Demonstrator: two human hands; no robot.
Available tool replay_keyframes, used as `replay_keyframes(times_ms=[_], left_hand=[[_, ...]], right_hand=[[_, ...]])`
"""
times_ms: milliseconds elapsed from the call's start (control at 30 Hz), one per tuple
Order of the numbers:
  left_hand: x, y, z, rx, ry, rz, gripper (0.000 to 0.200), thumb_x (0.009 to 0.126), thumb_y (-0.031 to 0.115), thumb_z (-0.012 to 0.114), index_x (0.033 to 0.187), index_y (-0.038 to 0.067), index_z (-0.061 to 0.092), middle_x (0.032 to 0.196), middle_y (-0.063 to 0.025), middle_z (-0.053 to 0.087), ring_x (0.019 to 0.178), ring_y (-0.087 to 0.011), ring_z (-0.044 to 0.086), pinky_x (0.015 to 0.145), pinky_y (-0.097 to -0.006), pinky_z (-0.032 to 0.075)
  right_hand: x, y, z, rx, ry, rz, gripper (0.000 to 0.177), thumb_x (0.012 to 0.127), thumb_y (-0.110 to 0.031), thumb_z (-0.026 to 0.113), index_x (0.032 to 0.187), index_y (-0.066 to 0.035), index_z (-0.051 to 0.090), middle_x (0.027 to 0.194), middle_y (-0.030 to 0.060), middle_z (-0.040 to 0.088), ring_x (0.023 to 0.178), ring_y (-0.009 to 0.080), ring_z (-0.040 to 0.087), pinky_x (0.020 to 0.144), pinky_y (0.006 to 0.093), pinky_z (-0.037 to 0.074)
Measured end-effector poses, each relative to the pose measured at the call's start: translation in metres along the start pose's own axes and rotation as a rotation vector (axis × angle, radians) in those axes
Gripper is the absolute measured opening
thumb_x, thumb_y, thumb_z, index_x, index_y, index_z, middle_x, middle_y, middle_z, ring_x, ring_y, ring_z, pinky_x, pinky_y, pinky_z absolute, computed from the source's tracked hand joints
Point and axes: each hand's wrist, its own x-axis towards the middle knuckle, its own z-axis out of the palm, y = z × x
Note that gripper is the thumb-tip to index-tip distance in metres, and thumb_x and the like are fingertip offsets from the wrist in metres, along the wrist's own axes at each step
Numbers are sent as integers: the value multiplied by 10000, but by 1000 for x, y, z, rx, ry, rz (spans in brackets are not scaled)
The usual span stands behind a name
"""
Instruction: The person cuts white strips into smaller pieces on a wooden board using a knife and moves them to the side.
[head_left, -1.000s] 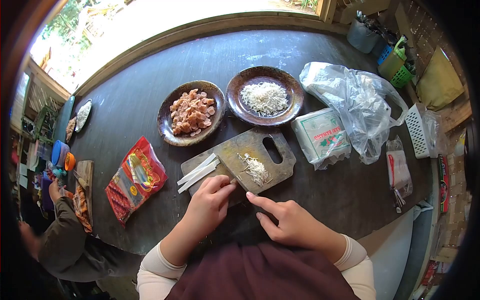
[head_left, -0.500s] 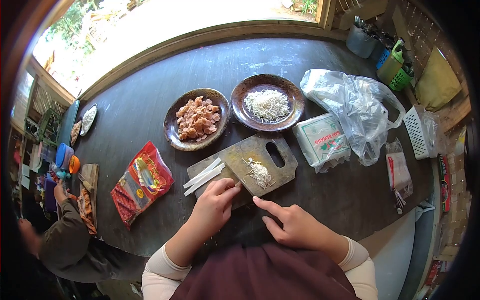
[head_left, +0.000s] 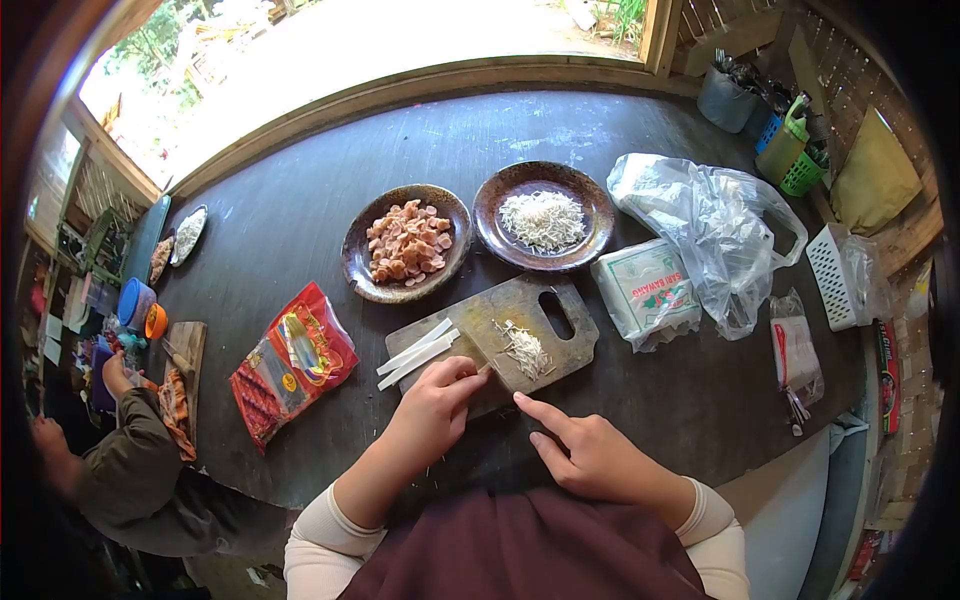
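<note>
A wooden cutting board point(head_left: 478, 325) bears long white strips point(head_left: 420, 353) on its left part and a small heap of thin white slivers point(head_left: 524, 350) near its middle. My left hand point(head_left: 440, 402) is closed over the board's near edge, fingers pressed together, just below the strips; what they pinch is hidden. To the right, my right hand point(head_left: 598, 452) has its index finger stretched toward the near edge, the thumb apart and the other fingers curled under; what they hold is hidden.
Behind the board stand a bowl of pink slices point(head_left: 408, 243) and a plate of white slivers point(head_left: 543, 218). A red packet point(head_left: 295, 365) lies left, a white packet point(head_left: 648, 290) and plastic bag point(head_left: 715, 230) right. At the far left, another person's arm point(head_left: 135, 440) reaches toward a board.
The view has shifted slightly, so the tableware and board appear a little lower and farther right. Both my hands keep nearly the same pose beside the board.
</note>
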Motion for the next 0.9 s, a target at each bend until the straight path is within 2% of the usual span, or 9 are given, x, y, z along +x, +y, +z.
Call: replay_keyframes(times_ms=[267, 533, 767, 833, 900], left_hand=[[0, 2, -1, 13, -1, -7, 326, 745, -65, 614, 1060, 1, 668, 1071, -133, 591, 1009, -318, 597, 875, -378, 497], [0, 2, 0, 32, 10, 3, 295, 740, -65, 621, 1028, -14, 663, 1078, -137, 591, 1016, -321, 596, 871, -383, 501], [1, 2, -1, 18, 0, -19, 283, 743, -69, 621, 1018, -17, 665, 1083, -140, 593, 1020, -322, 597, 873, -383, 501], [1, 2, 0, 8, -8, -21, 281, 744, -69, 622, 1017, -17, 665, 1083, -139, 594, 1022, -320, 597, 874, -384, 501], [2, 2, -1, 6, -16, -40, 278, 746, -72, 619, 1014, -19, 667, 1084, -138, 596, 1029, -317, 599, 880, -384, 499]], right_hand=[[-1, 3, 2, -36, -29, 22, 509, 903, -158, 565, 1401, -113, 470, 620, 209, 598, 548, 387, 605, 560, 480, 484], [-1, 7, 7, -211, 4, -1, 487, 894, -195, 574, 1377, -168, 516, 607, 171, 601, 549, 377, 613, 576, 482, 516], [9, 9, 11, -99, 5, 7, 477, 893, -187, 567, 1368, -156, 526, 612, 181, 606, 546, 380, 614, 583, 490, 521], [12, 10, 13, -174, 1, -22, 519, 867, -103, 595, 1376, -103, 493, 668, 193, 613, 562, 361, 609, 562, 449, 489], [10, 10, 10, -176, -5, -19, 516, 867, -104, 593, 1373, -103, 496, 667, 196, 614, 565, 364, 610, 563, 451, 491]])
